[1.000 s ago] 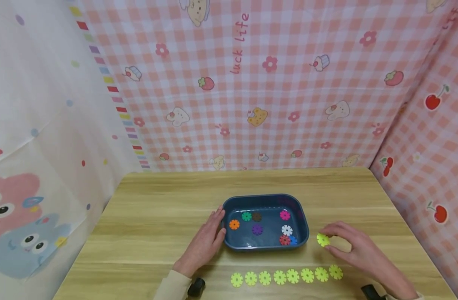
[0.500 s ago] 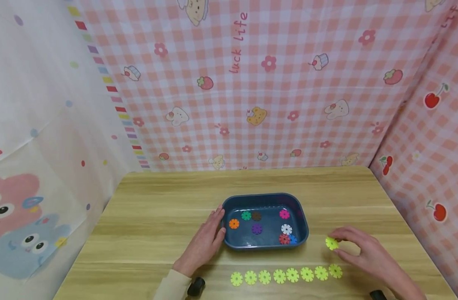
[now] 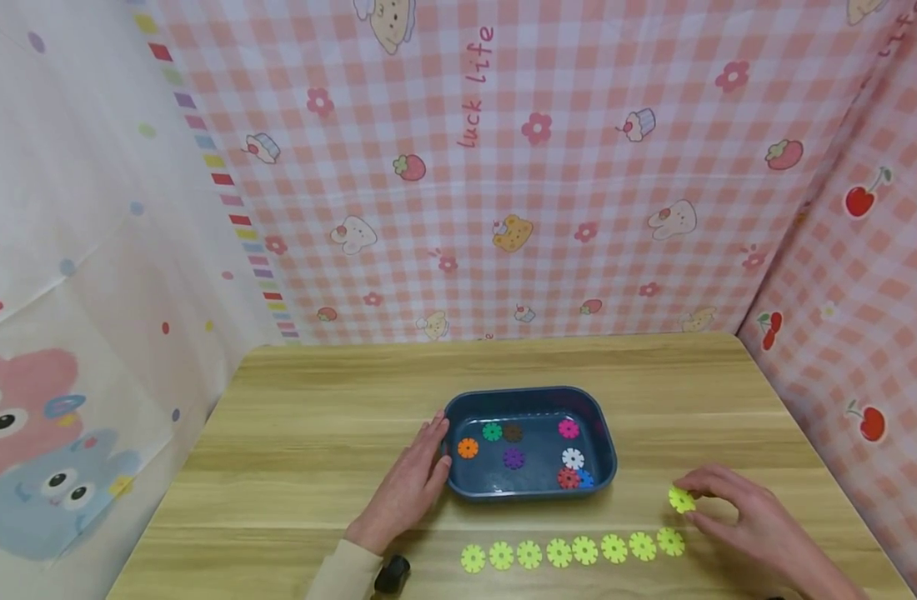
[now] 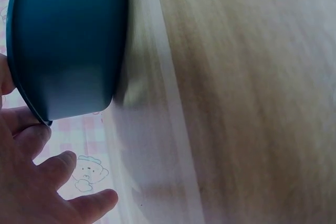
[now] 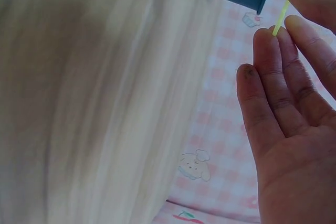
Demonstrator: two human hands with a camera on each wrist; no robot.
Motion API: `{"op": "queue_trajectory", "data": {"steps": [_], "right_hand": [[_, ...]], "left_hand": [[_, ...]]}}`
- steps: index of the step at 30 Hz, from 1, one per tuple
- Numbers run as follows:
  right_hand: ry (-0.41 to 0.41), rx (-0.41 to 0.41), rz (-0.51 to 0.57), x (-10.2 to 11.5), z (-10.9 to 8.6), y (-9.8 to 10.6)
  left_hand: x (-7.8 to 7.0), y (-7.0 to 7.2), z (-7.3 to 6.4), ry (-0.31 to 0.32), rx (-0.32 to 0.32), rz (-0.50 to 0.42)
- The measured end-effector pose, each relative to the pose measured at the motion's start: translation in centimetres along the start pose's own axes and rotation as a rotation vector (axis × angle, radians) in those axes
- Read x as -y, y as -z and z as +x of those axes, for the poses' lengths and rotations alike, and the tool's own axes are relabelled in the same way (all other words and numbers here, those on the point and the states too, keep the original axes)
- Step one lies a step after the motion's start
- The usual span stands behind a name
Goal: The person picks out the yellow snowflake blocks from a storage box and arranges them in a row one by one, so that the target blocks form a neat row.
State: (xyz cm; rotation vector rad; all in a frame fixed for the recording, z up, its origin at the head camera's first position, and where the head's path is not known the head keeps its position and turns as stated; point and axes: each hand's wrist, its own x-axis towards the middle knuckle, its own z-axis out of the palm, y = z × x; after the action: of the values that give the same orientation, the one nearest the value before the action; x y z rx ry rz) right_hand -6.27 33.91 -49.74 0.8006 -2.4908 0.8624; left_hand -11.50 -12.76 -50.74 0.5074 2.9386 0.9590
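Note:
A dark blue plastic tray (image 3: 532, 495) stands on the wooden table. My left hand (image 3: 403, 487) lies along its left end, fingers fairly straight and touching the rim; in the left wrist view the fingertips (image 4: 34, 134) are at the tray's rim. My right hand (image 3: 754, 518) pinches a yellow notched snowflake disc (image 3: 682, 499) between thumb and fingers, held over the table to the right of the tray. Edge-on, the disc (image 5: 281, 18) shows as a thin strip in the right wrist view. A row of several matching yellow discs (image 3: 559, 552) lies in front of the tray.
Inside the tray are several discs of other colours, among them an orange disc (image 3: 468, 448), a purple disc (image 3: 513, 459) and a white disc (image 3: 573, 458). The red disc (image 3: 568, 478) overlaps the blue one. A pink checked cloth (image 3: 533, 183) hangs behind the table (image 3: 316, 400).
My right hand has moved right and toward the near edge with the yellow snowflake disc, now close behind the right end of the row. The left hand has stayed at the tray.

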Motion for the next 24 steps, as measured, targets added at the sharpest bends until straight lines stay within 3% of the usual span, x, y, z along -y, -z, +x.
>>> {"op": "queue_trajectory", "data": {"steps": [7,12,18,24], "right_hand": [[-0.012,0.008,-0.011,-0.6,-1.1,0.1],[-0.146,0.104,0.020,-0.9,-2.1,0.2],[-0.171,0.177,0.039,-1.6,-3.2,0.1],[-0.278,0.335,0.045,-2.1,-3.4,0.3]], "left_hand": [[0.1,-0.1,0.1,-0.012,0.002,0.000],[0.2,-0.2,0.2,-0.012,0.000,0.005],[0.1,-0.2,0.2,0.000,0.006,0.010],[0.1,-0.2,0.2,0.005,0.009,0.009]]}}
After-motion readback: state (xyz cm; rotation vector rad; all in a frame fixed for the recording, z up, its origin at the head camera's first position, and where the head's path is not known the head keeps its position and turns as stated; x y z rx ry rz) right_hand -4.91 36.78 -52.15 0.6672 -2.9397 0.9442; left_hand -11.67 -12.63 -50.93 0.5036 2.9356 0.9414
